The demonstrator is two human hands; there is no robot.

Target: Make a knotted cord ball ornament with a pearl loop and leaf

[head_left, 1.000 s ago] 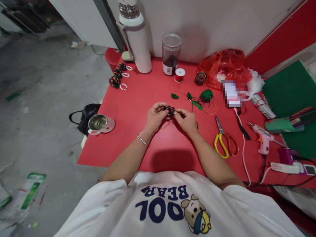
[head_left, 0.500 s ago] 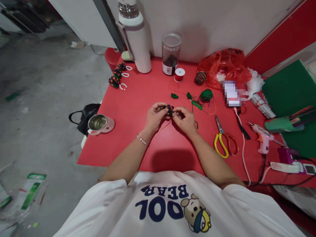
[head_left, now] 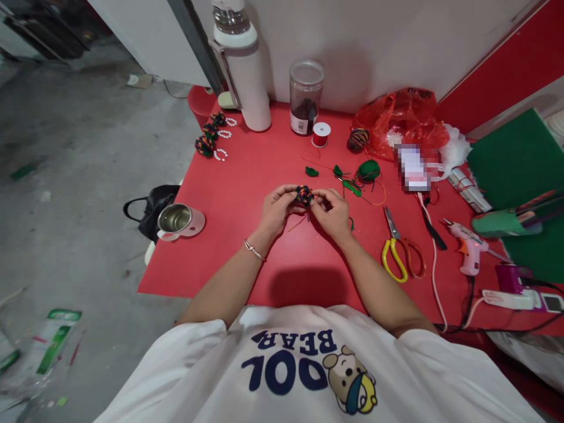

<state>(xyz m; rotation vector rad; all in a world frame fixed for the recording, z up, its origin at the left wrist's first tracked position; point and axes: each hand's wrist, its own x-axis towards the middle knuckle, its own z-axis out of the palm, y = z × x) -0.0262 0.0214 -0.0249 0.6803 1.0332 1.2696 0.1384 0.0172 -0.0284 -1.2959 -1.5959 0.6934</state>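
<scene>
Between my two hands is a small multicoloured crocheted yarn piece, dark with orange and red strands. My left hand pinches its left side, and my right hand grips its right edge. A thin yarn tail hangs below it over the red table. Beyond my fingers lie a small green crocheted piece, a green-handled crochet hook and a ball of green yarn. Farther back sits a ball of multicoloured yarn.
Scissors and a pink glue gun with cables lie to the right. A metal-lined mug stands near the left edge. Along the back are a tall white bottle, a clear jar, a red spool and a red bag.
The yarn piece has been turned in my fingers, so more of its patterned face shows. Both hands keep their hold, nearly in the same place.
</scene>
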